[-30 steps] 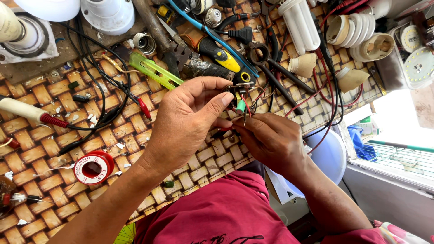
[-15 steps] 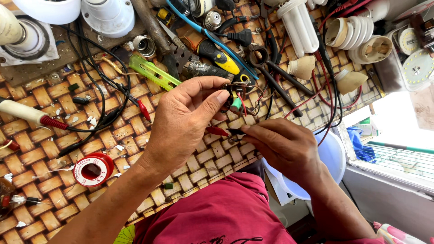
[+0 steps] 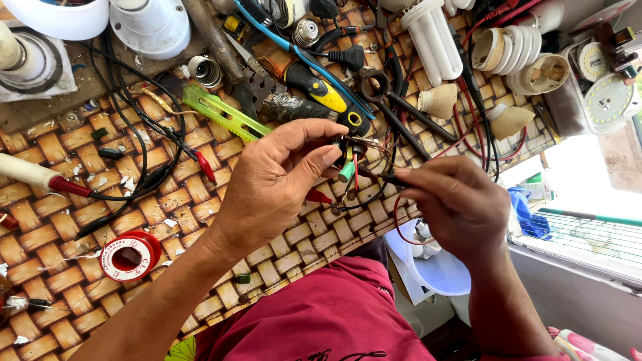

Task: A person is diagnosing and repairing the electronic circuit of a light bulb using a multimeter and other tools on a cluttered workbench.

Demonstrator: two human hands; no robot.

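My left hand (image 3: 284,180) pinches a small electronic part (image 3: 348,167) with a green component and thin wire leads, held above the woven brown work mat (image 3: 73,227). My right hand (image 3: 455,204) grips a black probe (image 3: 388,177) whose tip touches that part; a red wire (image 3: 399,224) loops below this hand. A red probe tip (image 3: 317,196) lies under my left thumb.
A red solder spool (image 3: 129,256) lies at the lower left. A green strip (image 3: 224,113), a yellow-black screwdriver (image 3: 324,93), scissors (image 3: 394,100), a white spiral lamp (image 3: 431,37), bulb housings (image 3: 150,27) and a soldering iron (image 3: 30,175) crowd the bench. A white tub (image 3: 438,271) sits below the edge.
My right hand has drawn slightly to the right, away from the left hand, with the probe still on the part. My left hand keeps its pinch.
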